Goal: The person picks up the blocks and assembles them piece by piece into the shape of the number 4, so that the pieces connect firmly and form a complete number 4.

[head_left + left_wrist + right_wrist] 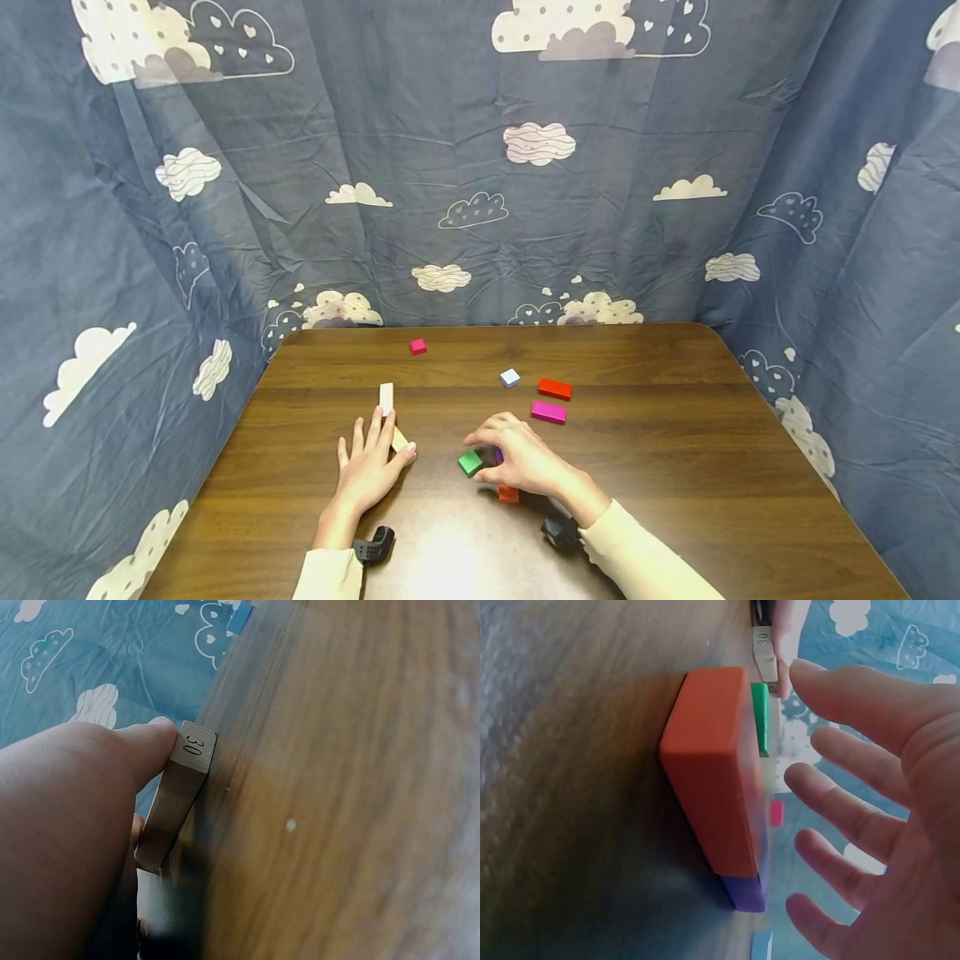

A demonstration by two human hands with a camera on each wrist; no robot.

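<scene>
My left hand [365,475] lies with fingers spread straight over a pale wooden block [400,442]. Its thumb touches the block's end, which carries the number 30 in the left wrist view. A white block [386,395] extends beyond the fingertips. On the other side, my right hand [528,460] hovers with loosely bent fingers over a small group of blocks and holds nothing. A green block [470,462] shows between its thumb and fingers. An orange block [705,750] and a purple block [744,892] lie beneath it, partly hidden in the head view.
Beyond the right hand lie a red block [555,389], a magenta block [549,412] and a small light-blue block [510,378]. A small pink block [418,347] is near the far edge of the brown wooden table [675,433]. Cloud-patterned curtains [420,150] surround it.
</scene>
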